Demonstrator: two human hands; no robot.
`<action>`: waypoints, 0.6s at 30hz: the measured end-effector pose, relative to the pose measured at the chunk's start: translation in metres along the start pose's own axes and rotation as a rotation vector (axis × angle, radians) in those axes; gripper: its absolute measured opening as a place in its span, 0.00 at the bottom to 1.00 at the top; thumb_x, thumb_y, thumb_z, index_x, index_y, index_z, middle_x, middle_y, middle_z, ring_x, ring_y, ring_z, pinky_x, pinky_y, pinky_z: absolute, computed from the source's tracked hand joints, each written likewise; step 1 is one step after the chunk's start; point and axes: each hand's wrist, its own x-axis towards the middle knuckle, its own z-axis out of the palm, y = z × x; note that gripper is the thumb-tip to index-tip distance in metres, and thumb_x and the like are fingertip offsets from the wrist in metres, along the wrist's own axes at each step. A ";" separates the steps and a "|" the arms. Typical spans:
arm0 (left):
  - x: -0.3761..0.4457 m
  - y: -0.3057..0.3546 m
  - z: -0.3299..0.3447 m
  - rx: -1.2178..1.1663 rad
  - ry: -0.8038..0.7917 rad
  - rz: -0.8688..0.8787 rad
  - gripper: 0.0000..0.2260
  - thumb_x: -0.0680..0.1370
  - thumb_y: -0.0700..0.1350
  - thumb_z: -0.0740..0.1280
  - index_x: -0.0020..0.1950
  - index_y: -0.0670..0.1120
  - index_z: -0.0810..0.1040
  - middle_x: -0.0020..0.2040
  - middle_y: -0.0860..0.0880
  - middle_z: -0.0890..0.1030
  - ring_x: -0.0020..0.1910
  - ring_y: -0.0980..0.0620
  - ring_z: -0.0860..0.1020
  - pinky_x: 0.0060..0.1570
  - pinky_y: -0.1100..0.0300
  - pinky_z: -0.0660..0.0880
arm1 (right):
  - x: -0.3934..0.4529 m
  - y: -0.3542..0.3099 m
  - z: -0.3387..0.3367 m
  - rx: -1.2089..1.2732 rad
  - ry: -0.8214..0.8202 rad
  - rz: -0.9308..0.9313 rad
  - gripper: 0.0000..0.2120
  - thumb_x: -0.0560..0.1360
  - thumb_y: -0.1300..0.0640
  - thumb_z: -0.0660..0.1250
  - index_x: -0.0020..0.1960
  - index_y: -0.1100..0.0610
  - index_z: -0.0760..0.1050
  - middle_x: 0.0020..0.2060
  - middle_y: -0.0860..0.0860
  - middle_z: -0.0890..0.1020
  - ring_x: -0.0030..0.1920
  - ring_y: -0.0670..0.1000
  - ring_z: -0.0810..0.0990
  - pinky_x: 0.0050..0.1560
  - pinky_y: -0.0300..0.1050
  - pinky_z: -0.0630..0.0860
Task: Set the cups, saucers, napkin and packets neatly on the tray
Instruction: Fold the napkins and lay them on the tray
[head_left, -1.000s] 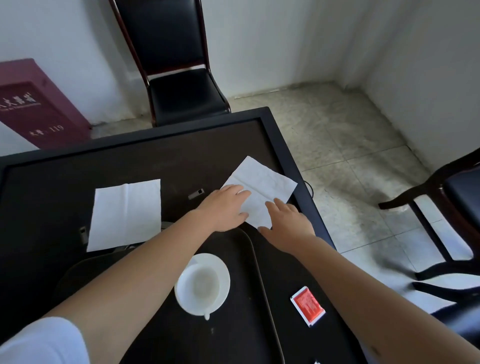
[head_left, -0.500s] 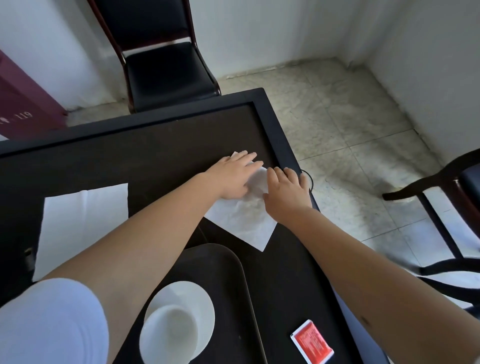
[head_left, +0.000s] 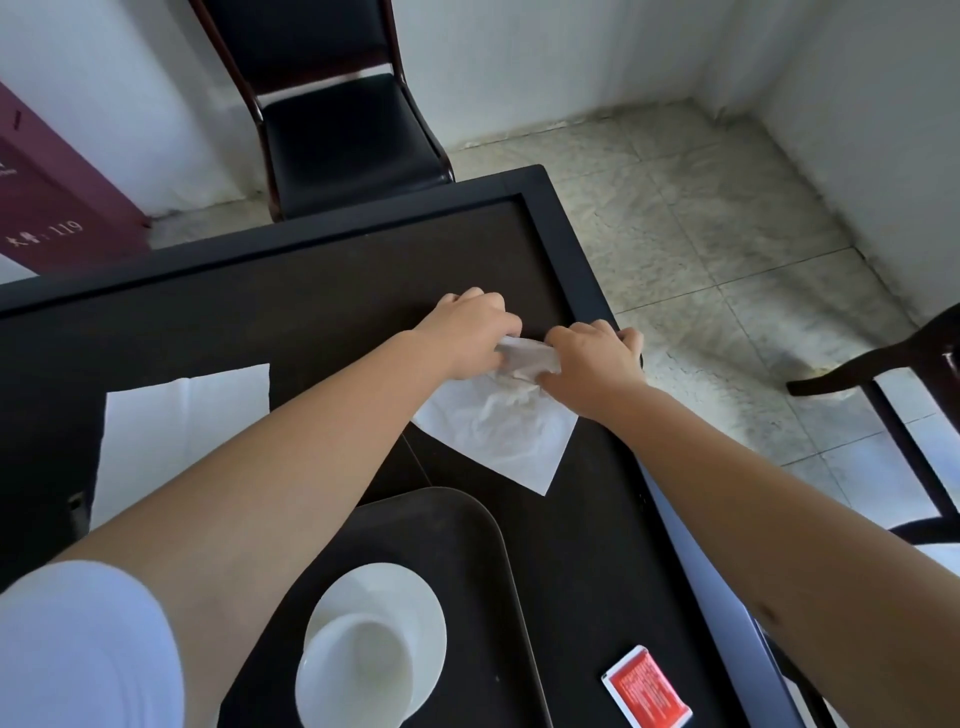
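Note:
A white napkin (head_left: 504, 431) lies on the dark table near its right edge, its far corner lifted and crumpled. My left hand (head_left: 467, 332) and my right hand (head_left: 592, 358) both pinch that far corner, fingers closed on the paper. Nearer to me lies a dark tray (head_left: 467, 525) holding a white cup (head_left: 358, 670) on a white saucer (head_left: 410, 592). A red packet (head_left: 647, 688) rests on the table right of the tray. A second white napkin (head_left: 182, 431) lies flat at the left, partly hidden by my left arm.
The table's raised right edge (head_left: 566, 234) runs just beyond my right hand, with tiled floor below. A black chair (head_left: 343, 124) stands behind the table and another dark chair (head_left: 883, 374) at the right. A maroon box (head_left: 52, 208) leans at the far left.
Both hands moved from pressing flat on the napkin to gripping its far corner, which is now lifted and bunched. The view has shifted closer over the table.

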 end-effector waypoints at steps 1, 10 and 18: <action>-0.002 -0.001 -0.001 -0.002 0.016 0.009 0.04 0.78 0.46 0.65 0.52 0.50 0.77 0.51 0.50 0.73 0.56 0.47 0.69 0.57 0.51 0.64 | -0.003 0.001 0.001 0.020 0.019 -0.006 0.08 0.72 0.47 0.67 0.47 0.50 0.74 0.40 0.46 0.73 0.47 0.50 0.66 0.47 0.48 0.50; -0.025 -0.003 -0.018 -0.023 0.104 0.019 0.08 0.74 0.37 0.62 0.45 0.51 0.75 0.41 0.53 0.74 0.42 0.49 0.73 0.51 0.53 0.67 | -0.030 0.001 -0.008 0.243 0.070 0.035 0.04 0.74 0.51 0.66 0.48 0.48 0.73 0.30 0.43 0.73 0.38 0.50 0.72 0.46 0.48 0.62; -0.057 -0.012 -0.019 0.017 0.167 0.032 0.07 0.76 0.39 0.63 0.45 0.49 0.77 0.42 0.53 0.77 0.45 0.50 0.74 0.52 0.52 0.71 | -0.058 -0.006 -0.017 0.451 0.224 0.066 0.01 0.74 0.56 0.68 0.44 0.53 0.78 0.38 0.46 0.79 0.40 0.49 0.76 0.37 0.46 0.73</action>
